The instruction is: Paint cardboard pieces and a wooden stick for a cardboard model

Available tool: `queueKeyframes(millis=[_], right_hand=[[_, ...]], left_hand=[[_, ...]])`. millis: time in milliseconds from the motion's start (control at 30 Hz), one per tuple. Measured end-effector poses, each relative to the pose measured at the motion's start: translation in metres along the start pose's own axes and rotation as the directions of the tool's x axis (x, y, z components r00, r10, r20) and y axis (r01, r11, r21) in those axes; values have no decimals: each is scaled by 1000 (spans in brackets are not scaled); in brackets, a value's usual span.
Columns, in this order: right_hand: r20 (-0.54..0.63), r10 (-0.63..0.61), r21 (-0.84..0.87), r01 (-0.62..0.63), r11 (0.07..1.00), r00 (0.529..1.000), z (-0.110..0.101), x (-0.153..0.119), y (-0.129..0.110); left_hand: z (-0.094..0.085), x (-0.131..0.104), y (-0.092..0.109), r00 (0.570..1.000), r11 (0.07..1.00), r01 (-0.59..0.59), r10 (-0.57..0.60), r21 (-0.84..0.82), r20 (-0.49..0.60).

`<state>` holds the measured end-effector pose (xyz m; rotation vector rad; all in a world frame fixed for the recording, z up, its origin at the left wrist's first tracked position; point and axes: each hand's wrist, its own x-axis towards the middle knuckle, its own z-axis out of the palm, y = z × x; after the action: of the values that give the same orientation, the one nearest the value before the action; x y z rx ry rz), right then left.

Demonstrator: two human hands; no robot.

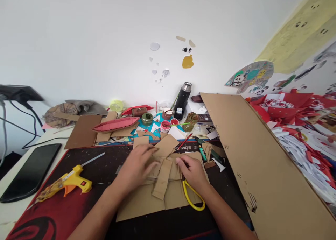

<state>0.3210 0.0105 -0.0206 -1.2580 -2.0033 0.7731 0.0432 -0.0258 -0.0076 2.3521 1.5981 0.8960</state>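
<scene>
My left hand (139, 163) hovers over the left side of several overlapping cardboard pieces, fingers spread and holding nothing I can see. A narrow cardboard strip (162, 180) lies between my hands, on top of a larger flat cardboard sheet (139, 201). At the right edge of the pieces, my right hand (193, 170) is closed, with thumb and forefinger pressed together; what they pinch, if anything, is hidden. A yellow loop handle (194, 206), apparently of scissors, sticks out from beneath that hand, and the rest of it is covered.
On the left lie a yellow glue gun (78, 180) and a black phone (31, 171). Paint jars (165, 126), a pink boat shape (115, 124) and a black flask (183, 100) stand behind. A large cardboard panel (252, 152) leans along the right; a green cutter (202, 152) lies near it.
</scene>
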Motion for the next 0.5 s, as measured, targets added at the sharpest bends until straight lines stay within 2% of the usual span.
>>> queueKeyframes(millis=[100,167,267,400,500], right_hand=[[-3,-3,-1,3,1000,1000,0,0,0],[0,-12,13,12,1000,1000,-1,1,0],[-14,-24,39,25,999,1000,-1,1,0],[-41,-16,71,18,997,999,-2,0,1],[-42,7,102,-3,995,999,-2,0,1]], left_hand=[[-27,1,-24,962,981,191,-180,33,-205],[-42,2,-38,932,950,304,-279,78,-231],[-48,4,-49,934,916,354,-334,187,-130],[-33,16,-53,957,927,254,-282,275,65],[-21,28,-54,950,935,216,-268,281,161]])
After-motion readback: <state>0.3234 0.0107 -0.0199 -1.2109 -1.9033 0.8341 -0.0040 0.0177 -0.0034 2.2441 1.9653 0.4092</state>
